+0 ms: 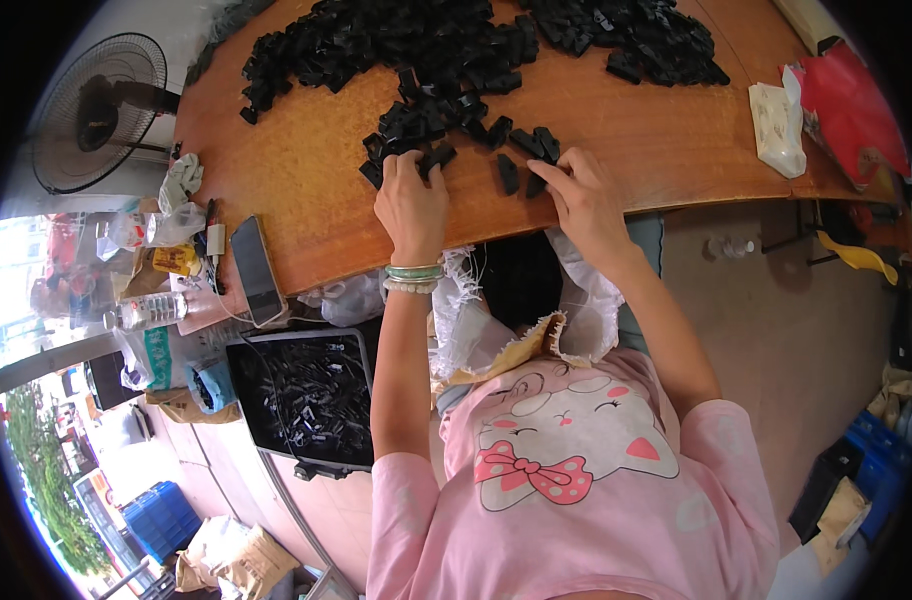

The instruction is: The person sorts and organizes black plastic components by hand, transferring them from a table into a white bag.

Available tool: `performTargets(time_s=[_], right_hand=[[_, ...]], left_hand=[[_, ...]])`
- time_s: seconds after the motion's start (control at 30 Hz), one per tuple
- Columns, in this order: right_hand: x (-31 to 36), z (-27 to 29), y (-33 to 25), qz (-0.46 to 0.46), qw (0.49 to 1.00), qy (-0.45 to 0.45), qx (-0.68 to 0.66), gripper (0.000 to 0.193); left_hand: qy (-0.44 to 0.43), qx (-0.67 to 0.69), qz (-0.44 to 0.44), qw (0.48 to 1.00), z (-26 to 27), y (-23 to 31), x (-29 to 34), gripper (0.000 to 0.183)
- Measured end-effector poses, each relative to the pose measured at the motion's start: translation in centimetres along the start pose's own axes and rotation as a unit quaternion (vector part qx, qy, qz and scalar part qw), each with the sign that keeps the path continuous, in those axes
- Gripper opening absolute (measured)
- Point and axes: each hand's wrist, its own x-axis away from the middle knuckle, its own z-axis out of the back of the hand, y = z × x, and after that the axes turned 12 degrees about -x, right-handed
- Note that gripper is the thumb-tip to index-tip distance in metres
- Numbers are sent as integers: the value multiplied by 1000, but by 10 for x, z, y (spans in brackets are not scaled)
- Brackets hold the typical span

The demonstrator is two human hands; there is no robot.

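Note:
A large heap of small black plastic parts (416,40) covers the far side of the wooden table (306,190), with a smaller cluster trailing toward me. At that cluster's near edge, my left hand (411,210) has its thumb and fingers closed on a black plastic part (438,157). To the right, my right hand (586,205) pinches another black plastic part (535,183) between thumb and forefinger, close to the table edge. One loose part (507,174) lies between the hands, and a few more sit just beyond my right fingertips.
Below the table edge, an open white woven sack (588,305) with a dark inside rests at my lap. A black bin (296,337) of dark parts stands to the left. A phone (257,268), bottles and a fan (101,115) are left; a tissue pack (776,135) and red bag (851,115) lie right.

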Motion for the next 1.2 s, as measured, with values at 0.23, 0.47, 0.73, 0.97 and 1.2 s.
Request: performTargets(time_s=[0.23, 0.47, 0.73, 0.97, 1.2], right_hand=[[7, 8, -1, 21, 995, 28, -95, 25], [3, 14, -41, -31, 927, 29, -373, 19], [1, 20, -40, 16, 955, 39, -293, 20], [0, 21, -37, 36, 949, 3, -314, 20], [12, 7, -46, -120, 874, 29, -469, 25]], left_hand=[[-182, 313, 157, 919, 19, 8, 15, 15], [-272, 525, 180, 786, 57, 47, 31, 26], [-337, 584, 124, 728, 71, 35, 33, 33], [-378, 584, 126, 707, 75, 35, 32, 31], [-281, 503, 32, 816, 70, 44, 42, 33]])
